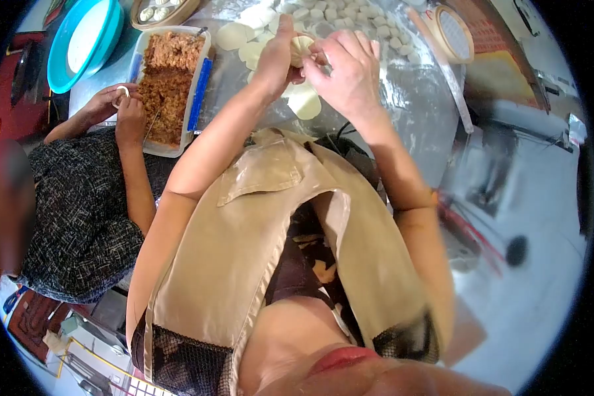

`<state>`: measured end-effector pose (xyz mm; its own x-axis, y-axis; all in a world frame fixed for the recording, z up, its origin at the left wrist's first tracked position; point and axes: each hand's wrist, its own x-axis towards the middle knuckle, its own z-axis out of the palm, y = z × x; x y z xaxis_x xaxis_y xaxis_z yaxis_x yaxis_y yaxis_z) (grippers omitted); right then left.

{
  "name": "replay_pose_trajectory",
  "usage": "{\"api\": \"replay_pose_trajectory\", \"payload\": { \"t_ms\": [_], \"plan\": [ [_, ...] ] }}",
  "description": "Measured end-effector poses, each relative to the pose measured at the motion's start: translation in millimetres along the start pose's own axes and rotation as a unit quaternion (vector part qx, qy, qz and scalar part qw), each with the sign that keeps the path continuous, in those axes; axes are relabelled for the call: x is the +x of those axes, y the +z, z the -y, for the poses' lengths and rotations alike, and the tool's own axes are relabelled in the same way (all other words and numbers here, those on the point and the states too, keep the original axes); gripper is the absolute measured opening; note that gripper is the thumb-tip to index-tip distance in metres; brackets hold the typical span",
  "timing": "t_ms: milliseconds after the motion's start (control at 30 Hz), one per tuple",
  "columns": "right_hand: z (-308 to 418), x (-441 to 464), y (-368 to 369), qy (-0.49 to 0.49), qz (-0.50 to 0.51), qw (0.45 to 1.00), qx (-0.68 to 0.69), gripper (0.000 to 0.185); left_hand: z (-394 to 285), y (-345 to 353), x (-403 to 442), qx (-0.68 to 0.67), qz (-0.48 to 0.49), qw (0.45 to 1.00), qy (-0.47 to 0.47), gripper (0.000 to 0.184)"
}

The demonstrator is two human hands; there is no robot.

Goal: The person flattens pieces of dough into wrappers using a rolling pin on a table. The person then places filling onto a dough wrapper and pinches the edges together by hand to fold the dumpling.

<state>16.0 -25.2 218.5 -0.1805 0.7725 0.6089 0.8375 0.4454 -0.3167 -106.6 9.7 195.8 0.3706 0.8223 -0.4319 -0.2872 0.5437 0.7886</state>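
A pleated round of pale dough (pixel 301 50) sits in my left hand (pixel 275 63), whose fingers are wrapped round it with the thumb raised. The fingertips of my right hand (pixel 348 69) pinch the dough's near right edge. Flat round wrappers (pixel 304 102) lie on the floured metal table (pixel 234 86) just below and left of my hands. Beyond them are many small dough pieces (pixel 383 32). To the left, a clear container (pixel 202 82) with blue clips holds orange-brown filling (pixel 168 99) in two shades.
A co-worker at the left holds a dough piece (pixel 121 94) in two hands beside the container. A teal basin (pixel 114 39) and a steamer with buns (pixel 138 25) stand at the upper left. At the right are a wooden rolling stick (pixel 418 25) and a round sieve (pixel 468 39).
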Motion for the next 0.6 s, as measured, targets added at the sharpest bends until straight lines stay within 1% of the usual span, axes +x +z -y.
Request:
{"api": "replay_pose_trajectory", "payload": {
  "t_ms": [33,67,100,133,200,267,333,400,433,533,600],
  "plan": [
    [0,0,-1,0.001,-0.001,1.000,-0.002,0.010,1,-1,1,-0.002,0.003,1.000,-0.004,0.062],
    [-1,1,-1,-0.026,-0.001,0.999,-0.018,0.011,2,-4,2,-0.001,0.005,1.000,-0.005,0.062],
    [-2,2,0,-0.054,-0.001,0.998,-0.033,0.012,3,-9,2,0.005,0.038,0.999,-0.008,0.061],
    [-4,2,1,-0.053,-0.002,0.998,-0.035,0.012,3,-12,2,0.012,0.070,0.997,-0.012,0.060],
    [-6,0,3,-0.101,-0.013,0.993,-0.062,0.013,3,-11,-1,0.006,0.067,0.998,-0.016,0.059],
    [-5,-2,0,-0.101,-0.021,0.993,-0.062,0.014,2,-10,-3,0.000,0.063,0.998,-0.020,0.059],
    [-2,-3,-3,-0.100,-0.029,0.993,-0.060,0.014,0,-11,-5,-0.004,0.085,0.996,-0.028,0.058],
    [3,-5,-8,0.000,-0.021,0.998,-0.055,0.014,-1,-5,-9,-0.018,0.072,0.997,-0.018,0.058],
    [3,-6,-9,0.001,-0.021,0.998,-0.056,0.014,0,-3,-10,-0.031,0.059,0.998,-0.008,0.058],
    [4,-10,-8,0.012,-0.001,0.998,-0.054,0.015,2,0,-12,-0.037,0.059,0.998,-0.005,0.056],
    [2,-12,-5,0.013,0.015,0.999,-0.026,0.013,5,1,-10,-0.033,0.060,0.998,-0.011,0.055]
  ]
}}
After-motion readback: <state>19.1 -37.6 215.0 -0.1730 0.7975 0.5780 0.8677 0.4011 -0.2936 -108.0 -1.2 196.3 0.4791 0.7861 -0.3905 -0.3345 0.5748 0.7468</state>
